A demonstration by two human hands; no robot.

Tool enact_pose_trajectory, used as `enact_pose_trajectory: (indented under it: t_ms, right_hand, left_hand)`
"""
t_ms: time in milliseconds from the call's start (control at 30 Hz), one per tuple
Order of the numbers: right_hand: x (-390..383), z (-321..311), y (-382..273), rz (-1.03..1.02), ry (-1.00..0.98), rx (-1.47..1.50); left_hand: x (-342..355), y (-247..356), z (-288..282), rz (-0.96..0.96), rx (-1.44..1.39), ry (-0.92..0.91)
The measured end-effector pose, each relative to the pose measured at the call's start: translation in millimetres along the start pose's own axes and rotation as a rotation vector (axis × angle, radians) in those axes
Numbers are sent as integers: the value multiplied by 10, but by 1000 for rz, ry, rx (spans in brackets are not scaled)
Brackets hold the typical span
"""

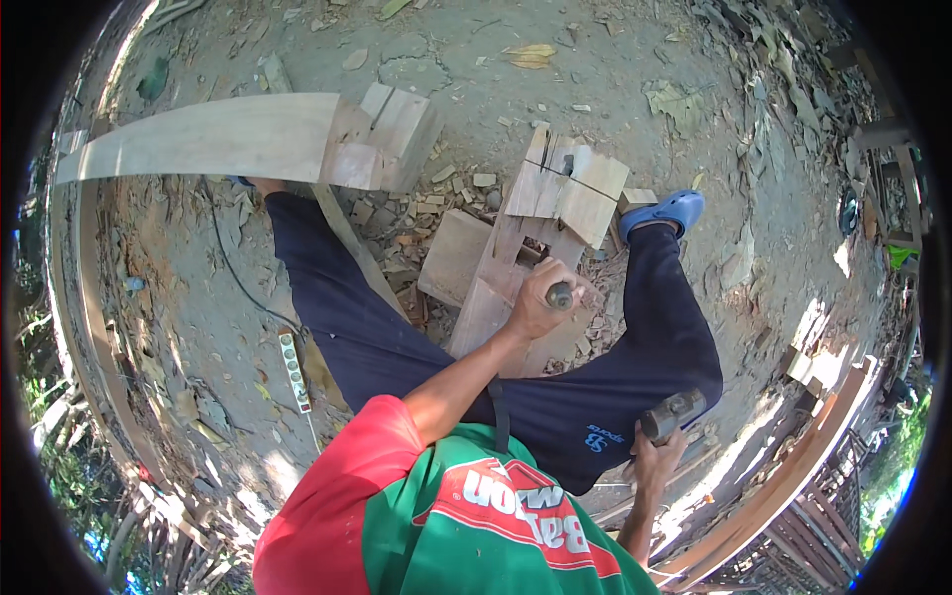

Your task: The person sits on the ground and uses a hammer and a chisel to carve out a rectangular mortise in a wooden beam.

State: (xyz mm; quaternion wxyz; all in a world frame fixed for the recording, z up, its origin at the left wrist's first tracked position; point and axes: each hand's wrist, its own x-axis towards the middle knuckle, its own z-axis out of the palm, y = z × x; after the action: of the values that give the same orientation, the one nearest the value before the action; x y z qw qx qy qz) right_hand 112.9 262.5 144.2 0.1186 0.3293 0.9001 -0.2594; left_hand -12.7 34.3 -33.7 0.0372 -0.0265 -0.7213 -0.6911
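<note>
My left hand (534, 305) is closed around the upright handle of a chisel (559, 296), whose end faces up. The chisel stands over a wooden timber (488, 302) lying between my legs, beside a dark cut-out in it. Its blade tip is hidden by my hand. Off to the right, near my knee, my right hand (657, 458) grips a hammer (676, 415) with a thick dark head; the handle is mostly hidden. A notched wooden block (567, 183) with dark grooves sits at the far end of the timber.
Left of the timber is a squarish wood block (454, 256) among scattered chips (428, 206). A long curved board (218, 139) with a jointed end reaches in from the left. A power strip (294, 369) with a cord lies by my left leg. Planks (793, 476) lie at the right.
</note>
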Motion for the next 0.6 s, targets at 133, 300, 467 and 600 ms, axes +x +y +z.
enact_pose_trajectory:
  t_ms: [133,300,467,600]
  right_hand:
    - [37,-57,118,-12,-149,121]
    - [59,-8,50,33,-181,182]
    - [47,18,70,-30,-144,190]
    - [34,64,28,-2,-127,110]
  left_hand:
    - [51,-97,133,-20,48,102]
    - [-166,-90,67,-35,-4,0]
    - [-105,108,55,105,-28,15]
    - [-46,-73,66,93,33,22]
